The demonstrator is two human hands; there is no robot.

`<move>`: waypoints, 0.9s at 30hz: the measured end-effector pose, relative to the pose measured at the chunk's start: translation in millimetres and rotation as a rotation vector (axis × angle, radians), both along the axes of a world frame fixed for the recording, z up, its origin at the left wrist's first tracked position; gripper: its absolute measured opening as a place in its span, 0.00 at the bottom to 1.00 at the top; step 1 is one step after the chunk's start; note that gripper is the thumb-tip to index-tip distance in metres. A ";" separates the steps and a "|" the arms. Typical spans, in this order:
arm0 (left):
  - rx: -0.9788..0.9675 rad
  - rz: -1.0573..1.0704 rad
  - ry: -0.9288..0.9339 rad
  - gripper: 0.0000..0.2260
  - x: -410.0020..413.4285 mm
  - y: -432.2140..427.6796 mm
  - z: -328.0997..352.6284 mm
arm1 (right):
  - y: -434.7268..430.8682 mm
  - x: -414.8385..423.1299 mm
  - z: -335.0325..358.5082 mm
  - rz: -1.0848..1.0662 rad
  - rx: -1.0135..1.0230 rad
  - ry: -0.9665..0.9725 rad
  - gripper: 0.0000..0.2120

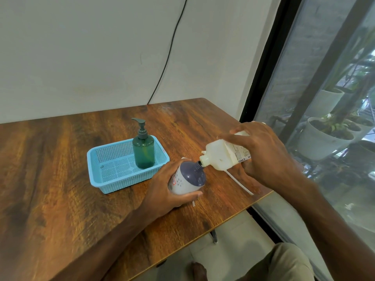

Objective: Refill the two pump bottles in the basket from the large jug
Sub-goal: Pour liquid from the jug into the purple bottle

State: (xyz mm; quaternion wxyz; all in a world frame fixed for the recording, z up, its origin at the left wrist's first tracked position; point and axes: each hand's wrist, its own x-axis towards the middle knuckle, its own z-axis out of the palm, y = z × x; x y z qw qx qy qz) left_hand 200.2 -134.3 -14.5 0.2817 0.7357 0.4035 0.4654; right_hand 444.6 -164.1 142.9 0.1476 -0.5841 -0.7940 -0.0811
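Leftmost, a light-blue perforated plastic basket (pixel 121 184) on the brown wooden table (pixel 60 179) holds an upright teal-green pump bottle (pixel 143 153). Just right of it, the left hand (pixel 162 189) grips a tilted white bottle with a dark-blue shoulder (pixel 187 179), pump off. The right hand (pixel 261 155) clasps the tipped cream plastic jug (pixel 221 157), its spout meeting that bottle's open neck.

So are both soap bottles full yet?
Not yet. Done: the white bottle is out of the basket, its pump off. Now: the left hand holds it tilted while the right hand tips the jug to its neck. Left: the green bottle stands in the basket, pump on.
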 end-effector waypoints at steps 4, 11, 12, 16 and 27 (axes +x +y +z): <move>0.010 -0.002 0.011 0.38 -0.3 0.3 0.4 | -0.4 -2.4 3.2 0.004 -0.012 0.007 0.35; 0.009 0.003 0.013 0.38 -0.6 0.5 0.5 | -0.7 -5.0 4.7 -0.001 -0.024 -0.012 0.34; 0.008 0.005 0.010 0.38 -1.0 0.2 0.8 | -0.5 -5.1 4.6 0.002 -0.025 -0.017 0.34; 0.005 -0.002 0.009 0.38 -1.1 0.7 -0.2 | -0.8 -6.8 5.9 -0.005 -0.049 -0.019 0.35; -0.018 0.011 0.012 0.39 -1.6 2.0 -3.4 | 4.4 -9.3 10.6 0.020 -0.003 -0.093 0.35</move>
